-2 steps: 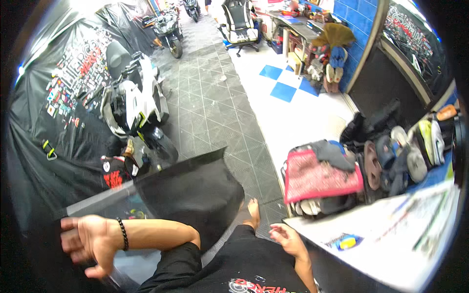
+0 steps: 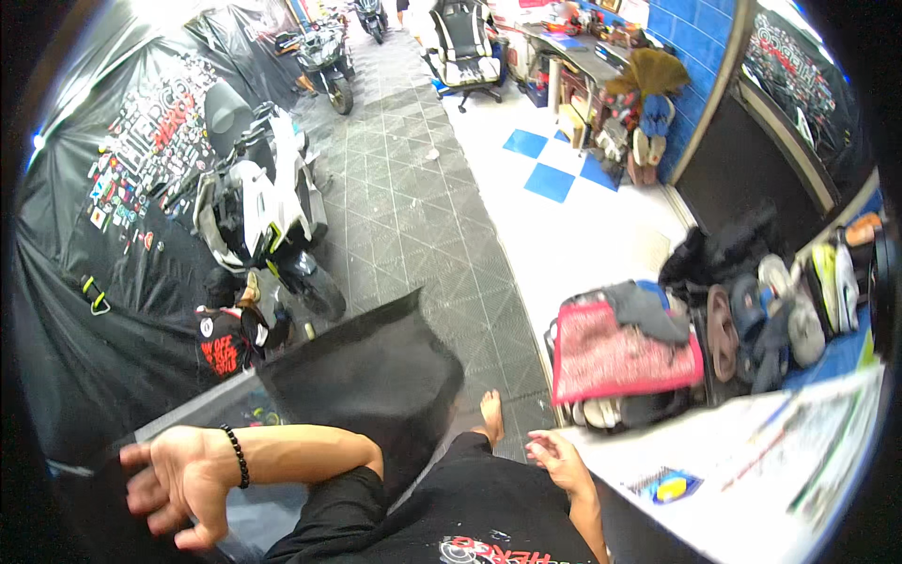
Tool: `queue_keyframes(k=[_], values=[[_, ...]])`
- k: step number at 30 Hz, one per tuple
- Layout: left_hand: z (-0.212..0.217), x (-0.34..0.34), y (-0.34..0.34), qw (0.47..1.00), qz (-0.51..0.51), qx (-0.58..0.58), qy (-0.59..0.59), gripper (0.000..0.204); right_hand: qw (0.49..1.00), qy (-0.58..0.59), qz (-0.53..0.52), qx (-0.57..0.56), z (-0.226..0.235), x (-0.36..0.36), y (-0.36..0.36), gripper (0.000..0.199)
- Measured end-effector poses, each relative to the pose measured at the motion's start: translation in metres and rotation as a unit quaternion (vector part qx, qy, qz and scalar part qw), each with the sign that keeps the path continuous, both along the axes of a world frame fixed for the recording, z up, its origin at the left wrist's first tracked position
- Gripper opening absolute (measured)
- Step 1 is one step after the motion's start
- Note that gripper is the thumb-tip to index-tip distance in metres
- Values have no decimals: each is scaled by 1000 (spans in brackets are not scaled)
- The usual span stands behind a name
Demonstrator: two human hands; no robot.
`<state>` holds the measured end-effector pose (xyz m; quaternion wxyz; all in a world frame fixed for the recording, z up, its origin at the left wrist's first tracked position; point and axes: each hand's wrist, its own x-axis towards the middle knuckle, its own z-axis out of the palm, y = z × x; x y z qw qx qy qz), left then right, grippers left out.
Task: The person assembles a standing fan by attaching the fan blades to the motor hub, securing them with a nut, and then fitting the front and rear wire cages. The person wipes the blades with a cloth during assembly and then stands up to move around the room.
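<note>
My left hand [image 2: 178, 484] is turned palm up with its fingers and thumb spread, slightly blurred, and holds nothing. A black bead bracelet [image 2: 237, 457] circles that wrist. Below and beyond the arm is a black sheet [image 2: 371, 367] with a curved edge and a clear, window-like part on its left; whether the left hand touches it I cannot tell. My right hand [image 2: 561, 462] hangs beside my body at the lower middle, fingers loosely bent and apart, with nothing in it. Closest to that hand are my bare foot [image 2: 491, 415] and a white printed surface [image 2: 742, 461].
A white motorcycle [image 2: 268, 197] stands at the left by a black curtain [image 2: 56, 254]. At the right, a shoe rack bears a pink towel [image 2: 625, 362] and several shoes [image 2: 722, 329]. Further off are a gaming chair [image 2: 465, 56], a desk [image 2: 587, 61] and dark floor tiles [image 2: 413, 197].
The view has shifted slightly, so the room sits a little lower. The black sheet's upper corner has moved left. Both hands keep nearly the same pose.
</note>
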<state>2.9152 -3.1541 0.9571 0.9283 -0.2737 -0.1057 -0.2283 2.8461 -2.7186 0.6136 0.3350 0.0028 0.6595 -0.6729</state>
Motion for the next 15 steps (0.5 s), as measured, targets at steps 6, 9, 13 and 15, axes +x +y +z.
queue_keyframes(k=[6,9,13,15], values=[[25,-204,-105,854,516,46,-52,72,974,-152,-164,23,-50,-185,-60,34],[16,-283,-188,836,526,15,-159,48,961,-202,-187,19,-88,-279,-102,31],[-39,-430,-287,774,408,17,-485,33,963,-214,-118,114,-133,-464,-183,29],[-105,-529,-305,687,173,-17,-705,32,976,-140,-61,153,-164,-579,-238,25]])
